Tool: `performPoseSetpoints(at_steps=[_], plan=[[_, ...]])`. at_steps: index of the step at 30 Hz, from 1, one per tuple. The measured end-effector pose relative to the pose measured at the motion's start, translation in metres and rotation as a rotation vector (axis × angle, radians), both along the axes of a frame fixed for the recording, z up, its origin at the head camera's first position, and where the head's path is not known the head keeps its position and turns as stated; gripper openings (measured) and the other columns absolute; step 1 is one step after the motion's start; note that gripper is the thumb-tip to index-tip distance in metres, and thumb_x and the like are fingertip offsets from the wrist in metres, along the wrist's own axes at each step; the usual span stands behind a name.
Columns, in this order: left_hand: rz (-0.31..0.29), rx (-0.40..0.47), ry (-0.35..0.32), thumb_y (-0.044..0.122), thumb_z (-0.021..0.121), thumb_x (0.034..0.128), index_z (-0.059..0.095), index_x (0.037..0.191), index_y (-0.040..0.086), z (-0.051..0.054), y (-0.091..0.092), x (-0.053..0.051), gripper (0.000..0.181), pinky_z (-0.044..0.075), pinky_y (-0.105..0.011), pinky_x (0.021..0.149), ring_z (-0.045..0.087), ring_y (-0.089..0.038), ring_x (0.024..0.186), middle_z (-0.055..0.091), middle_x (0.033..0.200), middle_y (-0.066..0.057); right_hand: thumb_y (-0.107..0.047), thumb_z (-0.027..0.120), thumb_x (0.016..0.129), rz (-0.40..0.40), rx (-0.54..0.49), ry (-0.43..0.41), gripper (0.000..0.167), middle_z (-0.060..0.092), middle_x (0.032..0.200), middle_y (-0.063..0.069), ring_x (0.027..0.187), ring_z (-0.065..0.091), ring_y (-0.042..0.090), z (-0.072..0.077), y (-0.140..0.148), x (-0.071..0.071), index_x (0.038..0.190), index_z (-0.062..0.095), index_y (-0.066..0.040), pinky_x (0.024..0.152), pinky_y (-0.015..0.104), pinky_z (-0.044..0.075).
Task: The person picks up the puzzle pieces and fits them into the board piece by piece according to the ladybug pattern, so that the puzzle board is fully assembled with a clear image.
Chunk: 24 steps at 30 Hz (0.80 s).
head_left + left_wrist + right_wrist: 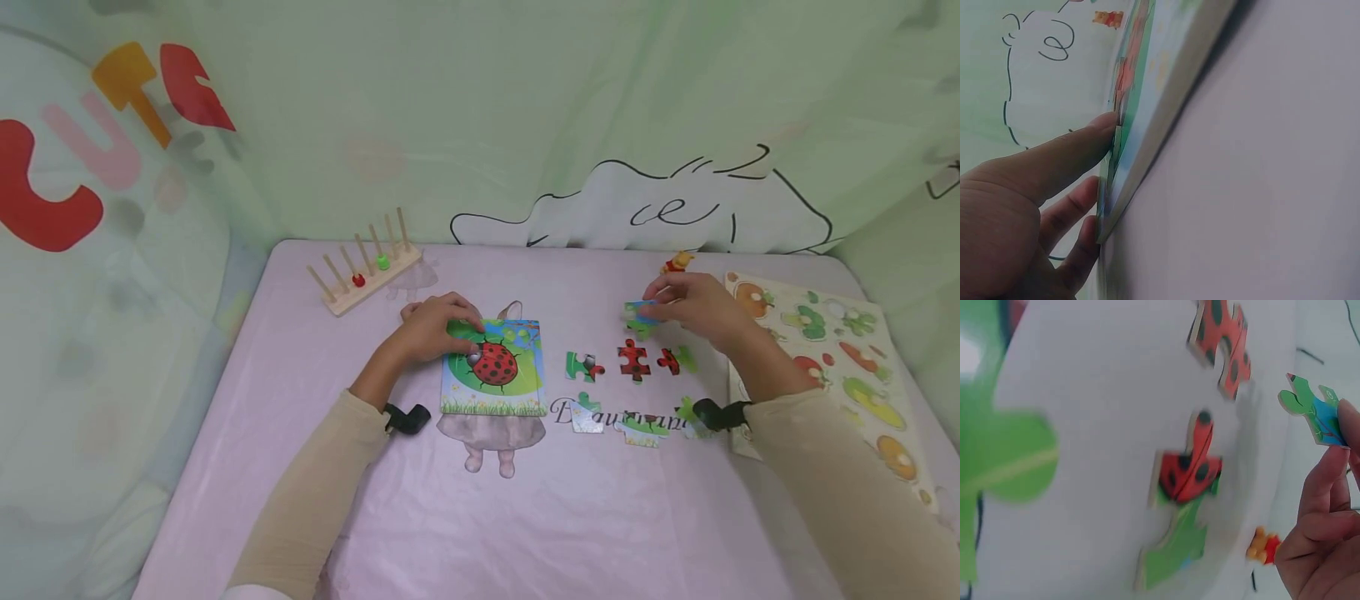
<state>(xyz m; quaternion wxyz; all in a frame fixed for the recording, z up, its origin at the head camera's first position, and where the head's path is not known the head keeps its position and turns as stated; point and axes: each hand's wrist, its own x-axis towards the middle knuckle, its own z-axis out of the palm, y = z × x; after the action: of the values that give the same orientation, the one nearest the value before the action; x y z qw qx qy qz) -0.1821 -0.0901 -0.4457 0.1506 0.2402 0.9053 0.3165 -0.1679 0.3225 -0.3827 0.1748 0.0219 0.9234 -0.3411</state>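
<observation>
A square ladybug puzzle board (pixel 495 392) lies on the table with a red ladybug on green and blue. My left hand (pixel 433 327) holds its left side, the thumb (pixel 1094 140) on the picture and the fingertips at the edge. To the right, my right hand (pixel 693 308) pinches a blue and green puzzle piece (pixel 1317 412) above the table. Near it lie a red spotted piece (pixel 634 362), a red and green piece (pixel 1188 475) and a green and red piece (pixel 581 367). Closer to me lie a pale piece (pixel 587 417), a grassy piece (pixel 642 429) and a green piece (pixel 688 410).
A wooden peg rack (pixel 375 279) with a red and a green bead stands at the back left. A small bear figure (pixel 678 262) is behind my right hand. At the far right lies a wooden vegetable puzzle board (pixel 862 367), partly covered by my right arm.
</observation>
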Motion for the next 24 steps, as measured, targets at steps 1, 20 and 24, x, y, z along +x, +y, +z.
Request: performPoseSetpoints(at_steps=[1, 20, 24], plan=[[-0.001, 0.000, 0.001, 0.037, 0.086, 0.0827, 0.078, 0.105, 0.029, 0.000, 0.000, 0.000, 0.025, 0.014, -0.067, 0.109, 0.054, -0.024, 0.129, 0.063, 0.129, 0.006, -0.039, 0.073, 0.095, 0.016, -0.010, -0.001, 0.042, 0.059, 0.119, 0.015, 0.106, 0.051, 0.028, 0.000, -0.004, 0.000, 0.120, 0.064, -0.006, 0.077, 0.034, 0.045], [-0.001, -0.036, 0.000, 0.039, 0.085, 0.0830, 0.078, 0.107, 0.032, 0.002, 0.002, -0.001, 0.026, 0.023, -0.063, 0.099, 0.053, -0.022, 0.129, 0.062, 0.132, 0.007, -0.032, 0.076, 0.094, 0.117, -0.163, -0.035, 0.028, 0.061, 0.102, 0.009, 0.095, 0.055, 0.028, 0.006, -0.079, 0.004, 0.108, 0.066, -0.009, 0.073, 0.035, 0.046], [0.001, -0.047, -0.007, 0.039, 0.085, 0.0833, 0.078, 0.108, 0.031, 0.003, 0.001, 0.000, 0.027, 0.027, -0.060, 0.096, 0.052, -0.022, 0.130, 0.061, 0.134, 0.007, -0.028, 0.076, 0.093, 0.135, -0.181, -0.047, 0.025, 0.060, 0.100, 0.010, 0.095, 0.054, 0.028, 0.002, -0.090, 0.004, 0.106, 0.067, -0.009, 0.075, 0.035, 0.045]])
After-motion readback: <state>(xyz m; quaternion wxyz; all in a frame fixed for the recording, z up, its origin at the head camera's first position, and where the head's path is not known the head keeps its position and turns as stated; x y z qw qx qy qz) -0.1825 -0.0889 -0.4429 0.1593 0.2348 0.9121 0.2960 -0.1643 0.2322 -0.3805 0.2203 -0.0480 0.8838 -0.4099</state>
